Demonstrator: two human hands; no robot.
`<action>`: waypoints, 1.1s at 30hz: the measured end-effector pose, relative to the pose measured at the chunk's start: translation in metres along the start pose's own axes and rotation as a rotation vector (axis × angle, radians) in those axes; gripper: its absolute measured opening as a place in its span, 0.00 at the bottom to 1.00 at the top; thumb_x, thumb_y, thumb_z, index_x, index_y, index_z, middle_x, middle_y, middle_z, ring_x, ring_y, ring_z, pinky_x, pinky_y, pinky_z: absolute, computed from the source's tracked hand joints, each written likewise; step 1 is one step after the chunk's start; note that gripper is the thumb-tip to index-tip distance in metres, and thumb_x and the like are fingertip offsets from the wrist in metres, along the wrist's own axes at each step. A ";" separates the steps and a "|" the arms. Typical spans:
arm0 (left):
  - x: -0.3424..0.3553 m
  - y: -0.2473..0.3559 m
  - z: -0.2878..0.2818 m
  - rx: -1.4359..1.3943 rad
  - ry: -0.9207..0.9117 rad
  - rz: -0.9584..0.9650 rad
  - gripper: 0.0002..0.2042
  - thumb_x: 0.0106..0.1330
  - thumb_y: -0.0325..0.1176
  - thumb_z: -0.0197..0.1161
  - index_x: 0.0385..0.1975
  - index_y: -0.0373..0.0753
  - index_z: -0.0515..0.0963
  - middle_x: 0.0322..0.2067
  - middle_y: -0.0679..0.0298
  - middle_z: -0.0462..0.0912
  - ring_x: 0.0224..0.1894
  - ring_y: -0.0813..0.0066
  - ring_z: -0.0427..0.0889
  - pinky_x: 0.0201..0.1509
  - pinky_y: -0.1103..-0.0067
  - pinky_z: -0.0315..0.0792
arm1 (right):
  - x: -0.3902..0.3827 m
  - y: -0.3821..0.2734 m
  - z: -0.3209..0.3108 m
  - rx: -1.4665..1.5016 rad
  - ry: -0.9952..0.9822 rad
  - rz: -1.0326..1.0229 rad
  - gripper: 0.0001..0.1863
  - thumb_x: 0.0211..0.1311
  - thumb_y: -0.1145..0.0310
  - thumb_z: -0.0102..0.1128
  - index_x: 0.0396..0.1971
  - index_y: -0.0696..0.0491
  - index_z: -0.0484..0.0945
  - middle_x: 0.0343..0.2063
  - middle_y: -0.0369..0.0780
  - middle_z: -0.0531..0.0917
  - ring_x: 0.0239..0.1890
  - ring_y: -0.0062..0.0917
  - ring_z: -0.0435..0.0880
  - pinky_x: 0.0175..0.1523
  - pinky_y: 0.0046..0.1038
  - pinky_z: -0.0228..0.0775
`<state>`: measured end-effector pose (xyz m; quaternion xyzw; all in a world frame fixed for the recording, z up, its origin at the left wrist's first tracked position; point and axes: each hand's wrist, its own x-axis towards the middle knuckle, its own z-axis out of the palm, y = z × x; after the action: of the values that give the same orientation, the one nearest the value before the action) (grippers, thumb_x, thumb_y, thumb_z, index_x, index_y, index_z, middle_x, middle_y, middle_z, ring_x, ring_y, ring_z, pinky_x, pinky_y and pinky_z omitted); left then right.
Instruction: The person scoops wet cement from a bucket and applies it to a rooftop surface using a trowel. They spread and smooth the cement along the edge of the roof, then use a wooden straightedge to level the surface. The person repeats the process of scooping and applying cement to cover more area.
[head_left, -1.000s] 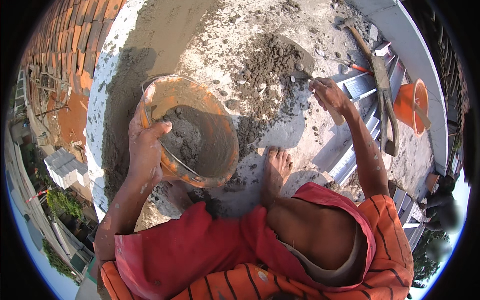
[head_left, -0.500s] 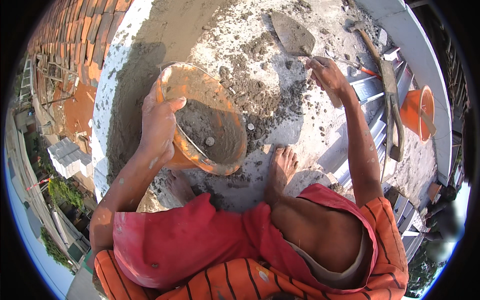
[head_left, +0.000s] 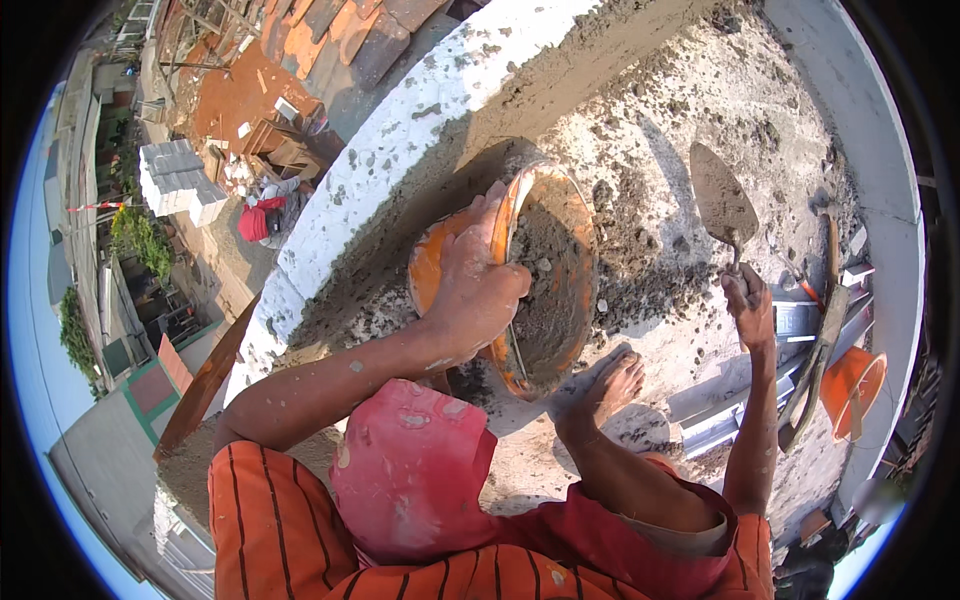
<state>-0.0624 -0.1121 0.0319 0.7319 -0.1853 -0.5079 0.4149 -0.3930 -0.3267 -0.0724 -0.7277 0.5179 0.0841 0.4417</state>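
My left hand (head_left: 478, 290) grips the rim of an orange bucket (head_left: 428, 265), thumb over the edge. The bucket leans to the right, its mouth turned toward the floor, with grey mortar (head_left: 548, 290) inside. Off to the right, my right hand (head_left: 750, 305) is closed round the handle of a pointed trowel (head_left: 722, 195). Mortar coats the trowel's blade, which points away from me. Loose mortar crumbs (head_left: 650, 260) lie on the floor between bucket and trowel. My bare foot (head_left: 612, 388) is beside the bucket's lower rim.
A low wall (head_left: 400, 165) with a white, mortar-spotted top runs along the left. Beyond and below it are roof tiles (head_left: 330, 35) and a person in red headwear (head_left: 262, 218). At right lie metal profiles (head_left: 725, 415), a timber piece (head_left: 812, 370) and another orange bucket (head_left: 850, 390).
My view has swung, bringing the wall nearer the middle. The bucket has tipped further to the right under my left hand. The trowel's blade now points away instead of up and left.
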 end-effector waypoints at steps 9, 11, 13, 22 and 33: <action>-0.094 -0.030 -0.035 0.178 0.254 -0.186 0.41 0.51 0.18 0.50 0.70 0.47 0.51 0.69 0.47 0.48 0.73 0.51 0.39 0.73 0.63 0.37 | -0.058 -0.059 0.109 -0.468 -0.148 0.191 0.29 0.61 0.53 0.52 0.60 0.50 0.67 0.51 0.51 0.77 0.50 0.47 0.77 0.53 0.44 0.70; -0.131 -0.076 -0.044 -0.071 0.373 -0.202 0.40 0.51 0.16 0.49 0.69 0.46 0.53 0.65 0.49 0.57 0.69 0.55 0.52 0.69 0.65 0.50 | -0.072 -0.044 0.125 -0.402 -0.191 -0.049 0.23 0.61 0.55 0.53 0.53 0.49 0.70 0.44 0.49 0.80 0.47 0.48 0.78 0.51 0.45 0.70; -0.177 -0.069 -0.047 -0.495 0.474 -0.304 0.38 0.51 0.14 0.49 0.67 0.44 0.56 0.59 0.54 0.66 0.62 0.61 0.65 0.63 0.69 0.63 | -0.091 -0.040 0.106 -0.450 -0.237 -0.184 0.19 0.60 0.57 0.54 0.48 0.49 0.71 0.39 0.47 0.80 0.44 0.47 0.79 0.48 0.45 0.71; -0.406 -0.077 0.009 -0.955 0.808 -0.559 0.31 0.48 0.11 0.51 0.57 0.38 0.65 0.48 0.63 0.75 0.49 0.72 0.76 0.52 0.75 0.74 | 0.003 0.159 0.065 -0.794 0.096 -0.250 0.18 0.62 0.59 0.55 0.41 0.59 0.71 0.31 0.47 0.80 0.33 0.36 0.80 0.39 0.43 0.67; -0.543 -0.146 0.048 -1.443 1.252 -0.787 0.35 0.43 0.11 0.49 0.58 0.40 0.63 0.51 0.60 0.72 0.55 0.65 0.73 0.58 0.68 0.72 | -0.134 0.015 0.222 -0.586 -0.433 -0.329 0.20 0.62 0.60 0.55 0.45 0.59 0.68 0.35 0.57 0.80 0.39 0.54 0.79 0.44 0.49 0.69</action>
<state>-0.3531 0.3291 0.2289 0.4510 0.6650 -0.1262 0.5818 -0.3911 -0.0745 -0.1349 -0.8617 0.2433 0.3079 0.3219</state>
